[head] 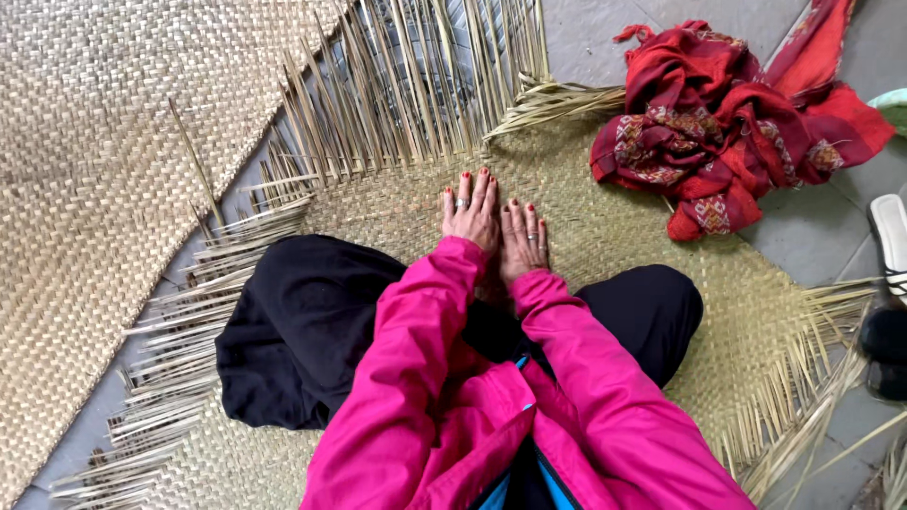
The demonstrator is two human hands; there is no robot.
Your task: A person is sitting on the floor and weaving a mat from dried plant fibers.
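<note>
Woven mat [605, 246]: a flat mat of pale straw strips on which the person sits, knees spread under black trousers [312, 321], arms in pink sleeves [416, 349]. Both hands rest palm-down on the mat surface just ahead of the knees, side by side and touching. Left hand [470, 212]: fingers extended flat and close together, gripping nothing. Right hand [522, 241]: fingers likewise flat and extended, holding nothing. Beyond the fingertips, the mat's far edge is unfinished; loose strips [416, 94] project from it in a fan. Loose strip ends also line the left and right edges. A crumpled red patterned cloth [718, 123] lies at the far right corner. A second woven mat [94, 189] lies to the left, apart.
</note>
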